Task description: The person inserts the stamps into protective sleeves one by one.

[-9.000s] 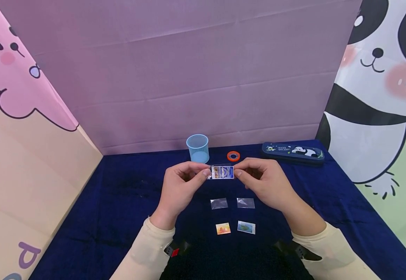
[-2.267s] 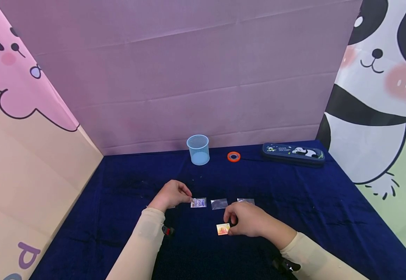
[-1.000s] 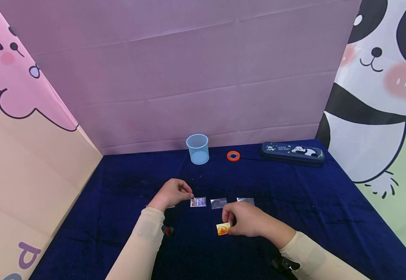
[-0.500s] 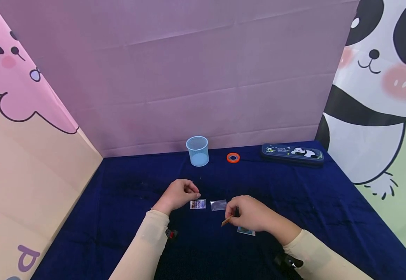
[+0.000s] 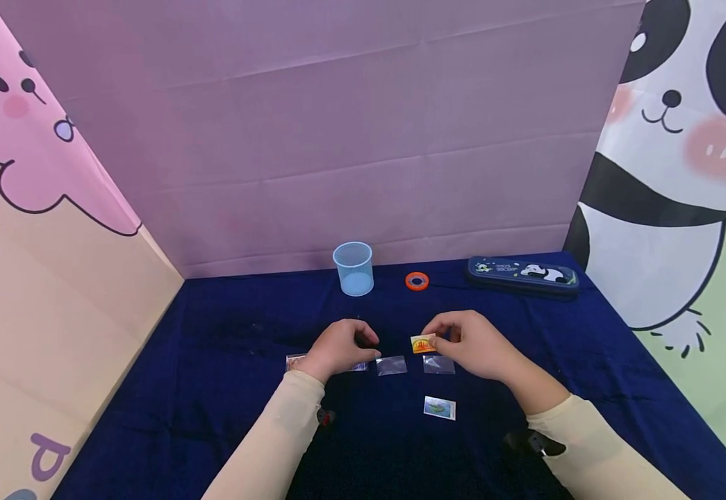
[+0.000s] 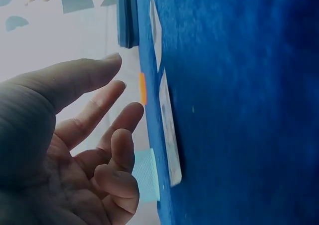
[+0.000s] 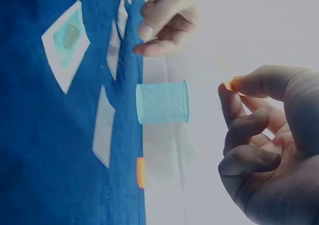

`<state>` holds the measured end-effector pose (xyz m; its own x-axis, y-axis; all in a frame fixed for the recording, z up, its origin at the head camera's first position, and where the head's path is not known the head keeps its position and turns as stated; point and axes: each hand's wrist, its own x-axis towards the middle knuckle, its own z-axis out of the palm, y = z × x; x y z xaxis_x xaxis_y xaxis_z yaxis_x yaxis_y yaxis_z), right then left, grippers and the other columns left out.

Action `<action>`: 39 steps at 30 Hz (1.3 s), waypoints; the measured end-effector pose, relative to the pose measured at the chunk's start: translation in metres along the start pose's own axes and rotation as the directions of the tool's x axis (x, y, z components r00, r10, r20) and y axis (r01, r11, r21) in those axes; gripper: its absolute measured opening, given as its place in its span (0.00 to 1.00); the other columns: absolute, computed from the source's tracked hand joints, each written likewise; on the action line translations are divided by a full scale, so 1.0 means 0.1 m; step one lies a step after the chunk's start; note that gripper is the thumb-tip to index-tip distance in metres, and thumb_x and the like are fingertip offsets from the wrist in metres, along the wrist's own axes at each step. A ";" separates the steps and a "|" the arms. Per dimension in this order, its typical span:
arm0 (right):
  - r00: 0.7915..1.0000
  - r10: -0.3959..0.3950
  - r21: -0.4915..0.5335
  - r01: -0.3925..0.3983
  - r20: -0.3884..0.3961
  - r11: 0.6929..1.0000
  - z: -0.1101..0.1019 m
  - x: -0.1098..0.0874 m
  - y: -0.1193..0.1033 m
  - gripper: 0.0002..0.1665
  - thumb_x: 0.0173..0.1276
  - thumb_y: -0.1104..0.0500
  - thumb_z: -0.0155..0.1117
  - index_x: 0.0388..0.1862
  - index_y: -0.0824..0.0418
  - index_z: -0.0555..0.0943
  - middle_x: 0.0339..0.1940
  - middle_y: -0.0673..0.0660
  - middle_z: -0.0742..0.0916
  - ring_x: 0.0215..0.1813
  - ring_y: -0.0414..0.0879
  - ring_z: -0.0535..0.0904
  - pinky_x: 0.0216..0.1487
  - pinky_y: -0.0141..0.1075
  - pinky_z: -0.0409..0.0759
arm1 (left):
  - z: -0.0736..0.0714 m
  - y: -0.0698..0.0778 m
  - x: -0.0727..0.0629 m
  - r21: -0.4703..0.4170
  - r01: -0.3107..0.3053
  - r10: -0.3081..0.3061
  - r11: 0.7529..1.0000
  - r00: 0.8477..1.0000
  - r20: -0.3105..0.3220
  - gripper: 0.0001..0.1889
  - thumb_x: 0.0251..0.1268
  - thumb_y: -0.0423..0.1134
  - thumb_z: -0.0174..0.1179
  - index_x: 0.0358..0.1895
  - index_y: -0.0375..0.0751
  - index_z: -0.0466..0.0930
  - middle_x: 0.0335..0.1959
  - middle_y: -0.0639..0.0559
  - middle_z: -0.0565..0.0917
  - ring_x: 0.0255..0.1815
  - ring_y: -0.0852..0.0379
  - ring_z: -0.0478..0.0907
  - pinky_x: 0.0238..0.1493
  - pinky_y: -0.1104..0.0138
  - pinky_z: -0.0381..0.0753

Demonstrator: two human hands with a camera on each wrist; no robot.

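My right hand [image 5: 478,347] pinches a small yellow-orange stamp [image 5: 423,344] by its right edge, raised just beyond the right clear plastic sleeve [image 5: 439,364]. In the right wrist view only a bright orange sliver of that stamp [image 7: 230,85] shows at the fingertips. To the left, my left hand [image 5: 340,349] holds nothing; the left wrist view has its thumb and fingers [image 6: 75,81] apart. Its fingertips are close to another clear sleeve [image 5: 391,366]. Beneath that hand, a sleeved blue stamp [image 5: 360,367] is mostly hidden. A green-and-blue stamp [image 5: 440,408] lies nearer me.
Another sleeved piece [image 5: 294,362] shows partly left of my left wrist. Along the back stand a light blue mesh cup [image 5: 354,271], an orange tape roll [image 5: 417,281] and a dark blue panda pencil case [image 5: 523,276]. Dark blue cloth [image 5: 225,417] covers the table.
My right hand has picked up the yellow-orange stamp from the front row and carried it away from me and up. The left hand has let go of the sleeved blue stamp and moved right.
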<state>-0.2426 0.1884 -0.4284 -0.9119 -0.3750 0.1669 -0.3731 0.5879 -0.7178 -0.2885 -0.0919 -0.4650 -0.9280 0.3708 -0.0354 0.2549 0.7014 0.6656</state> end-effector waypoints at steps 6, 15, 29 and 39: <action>0.996 0.020 0.011 -0.019 -0.088 1.000 -0.12 0.02 0.05 0.06 0.72 0.59 0.71 0.46 0.51 0.89 0.38 0.50 0.87 0.27 0.48 0.74 0.25 0.37 0.72 | 0.11 0.08 0.03 0.067 0.020 -0.021 0.998 1.000 0.018 0.11 0.63 0.44 0.77 0.45 0.50 0.89 0.43 0.56 0.85 0.40 0.58 0.80 0.49 0.58 0.82; 0.992 0.018 0.029 -0.014 -0.126 0.999 -0.18 0.01 0.04 0.06 0.73 0.58 0.72 0.46 0.53 0.89 0.38 0.52 0.87 0.26 0.48 0.73 0.24 0.36 0.71 | 0.22 0.16 0.06 0.195 0.022 -0.026 0.981 1.000 0.013 0.15 0.60 0.45 0.79 0.48 0.51 0.90 0.43 0.56 0.83 0.43 0.57 0.78 0.52 0.58 0.81; 0.993 0.017 0.027 -0.014 -0.116 1.000 -0.21 0.02 0.06 0.06 0.73 0.59 0.71 0.46 0.52 0.89 0.38 0.51 0.86 0.26 0.49 0.73 0.24 0.37 0.71 | 0.27 0.20 0.08 0.245 0.014 -0.023 0.969 0.999 0.032 0.07 0.61 0.43 0.78 0.35 0.54 0.88 0.35 0.60 0.83 0.35 0.60 0.77 0.44 0.61 0.80; 0.995 0.022 0.029 -0.019 -0.100 0.999 -0.22 0.02 0.04 0.04 0.74 0.56 0.71 0.46 0.51 0.88 0.36 0.51 0.85 0.25 0.48 0.73 0.24 0.37 0.70 | 0.29 0.22 0.09 0.251 0.003 -0.013 0.968 0.999 0.039 0.08 0.61 0.43 0.78 0.39 0.51 0.88 0.29 0.61 0.80 0.30 0.61 0.76 0.37 0.64 0.77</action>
<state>-0.2494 0.2061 -0.4164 -0.9323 -0.2886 0.2181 -0.3508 0.5740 -0.7399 -0.2834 -0.0556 -0.4726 -0.9200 0.3850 -0.0729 0.3124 0.8329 0.4567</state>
